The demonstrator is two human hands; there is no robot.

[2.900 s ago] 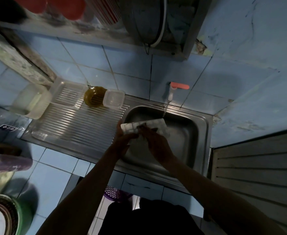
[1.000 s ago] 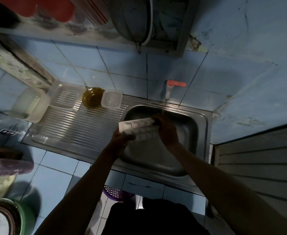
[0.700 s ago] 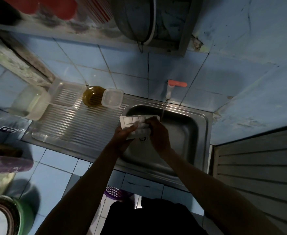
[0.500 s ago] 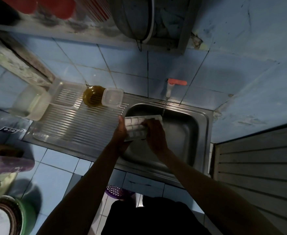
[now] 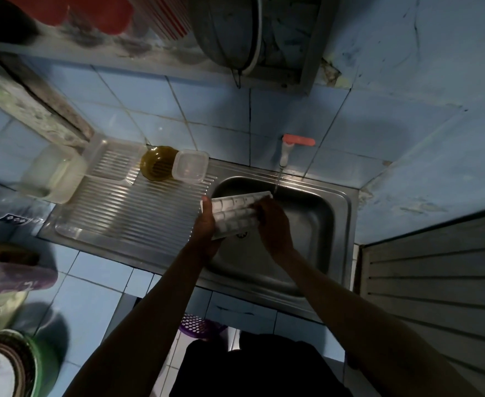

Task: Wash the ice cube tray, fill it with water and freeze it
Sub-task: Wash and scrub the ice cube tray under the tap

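Note:
A white ice cube tray [image 5: 234, 212] is held over the steel sink [image 5: 316, 213], its far right corner under a thin stream from the tap [image 5: 285, 151] with a red handle. My left hand [image 5: 207, 224] grips the tray's left end, thumb on top. My right hand [image 5: 273, 224] rests on the tray's right half, fingers curled over the compartments. Whether the compartments hold water is too dim to tell.
The ribbed drainboard [image 5: 138, 210] left of the sink carries a clear tub [image 5: 52, 174], a clear tray [image 5: 115, 159], an amber bowl [image 5: 158, 164] and a small clear box [image 5: 189, 166]. A shelf with a metal pot [image 5: 230, 30] hangs overhead. A slatted panel [image 5: 436, 282] stands at the right.
My right hand has slid from the tray's far right end back over its middle, rubbing it. The tray has shifted a little left and stays under the running tap.

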